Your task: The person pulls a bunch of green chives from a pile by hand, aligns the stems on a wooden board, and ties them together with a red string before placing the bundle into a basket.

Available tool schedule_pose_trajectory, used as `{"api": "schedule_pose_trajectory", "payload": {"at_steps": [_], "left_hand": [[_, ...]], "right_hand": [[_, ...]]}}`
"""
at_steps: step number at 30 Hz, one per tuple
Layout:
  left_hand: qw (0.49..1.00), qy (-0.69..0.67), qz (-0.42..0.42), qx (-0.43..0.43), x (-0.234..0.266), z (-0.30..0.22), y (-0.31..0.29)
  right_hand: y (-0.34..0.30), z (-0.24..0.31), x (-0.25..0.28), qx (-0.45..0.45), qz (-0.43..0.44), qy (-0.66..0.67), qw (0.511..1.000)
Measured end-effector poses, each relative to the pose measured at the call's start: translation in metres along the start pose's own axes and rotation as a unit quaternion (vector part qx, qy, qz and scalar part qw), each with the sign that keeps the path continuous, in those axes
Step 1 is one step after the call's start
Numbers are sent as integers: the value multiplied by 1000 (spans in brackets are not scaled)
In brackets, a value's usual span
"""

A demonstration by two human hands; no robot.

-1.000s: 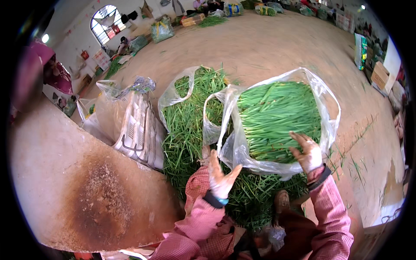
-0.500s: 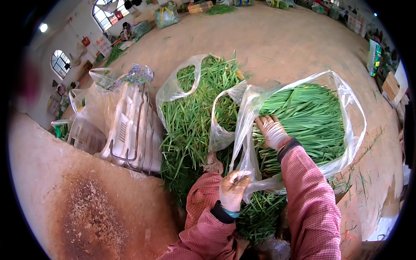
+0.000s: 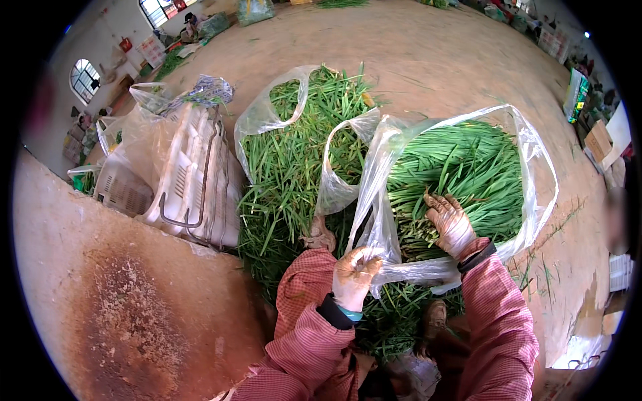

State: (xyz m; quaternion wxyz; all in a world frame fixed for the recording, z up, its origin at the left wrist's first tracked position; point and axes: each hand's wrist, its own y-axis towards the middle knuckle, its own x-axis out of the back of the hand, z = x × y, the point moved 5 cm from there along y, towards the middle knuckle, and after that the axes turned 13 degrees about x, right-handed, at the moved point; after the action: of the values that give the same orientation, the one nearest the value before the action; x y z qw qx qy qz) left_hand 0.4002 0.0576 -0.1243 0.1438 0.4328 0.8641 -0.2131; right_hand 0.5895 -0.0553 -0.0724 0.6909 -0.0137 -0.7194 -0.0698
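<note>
A clear plastic bag [image 3: 535,167] stands open before me, filled with long green stalks [image 3: 468,167]. My left hand [image 3: 354,275] pinches the bag's near rim at its left side. Inside the bag, my right hand [image 3: 449,224] lies flat on the green stalks with the fingers spread. Both hands wear soiled gloves above red checked sleeves. A loose heap of the same greens [image 3: 294,167] lies on another plastic sheet just left of the bag.
A white plastic basket [image 3: 194,180] wrapped in clear plastic lies on its side to the left. A rusty brown surface [image 3: 114,301] fills the lower left. Bare earthen floor [image 3: 435,60] stretches beyond, with boxes [image 3: 598,140] at the right edge and green piles far off.
My right hand went from the bag's outer right rim into the bag and now rests lower on the greens. My left hand took hold of the near rim.
</note>
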Motion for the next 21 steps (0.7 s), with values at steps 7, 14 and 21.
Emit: {"api": "schedule_pose_trajectory", "payload": {"at_steps": [7,14,21], "left_hand": [[1000,-21,6,21,-2,-1,0],[999,-39,8,9,-5,2,2],[999,21,-29,8,-6,-11,-1]], "right_hand": [[16,19,-1,31,112,-151,982],[-2,13,1,-6,-54,-80,995],[-58,-52,54,-156,-423,314,836]]}}
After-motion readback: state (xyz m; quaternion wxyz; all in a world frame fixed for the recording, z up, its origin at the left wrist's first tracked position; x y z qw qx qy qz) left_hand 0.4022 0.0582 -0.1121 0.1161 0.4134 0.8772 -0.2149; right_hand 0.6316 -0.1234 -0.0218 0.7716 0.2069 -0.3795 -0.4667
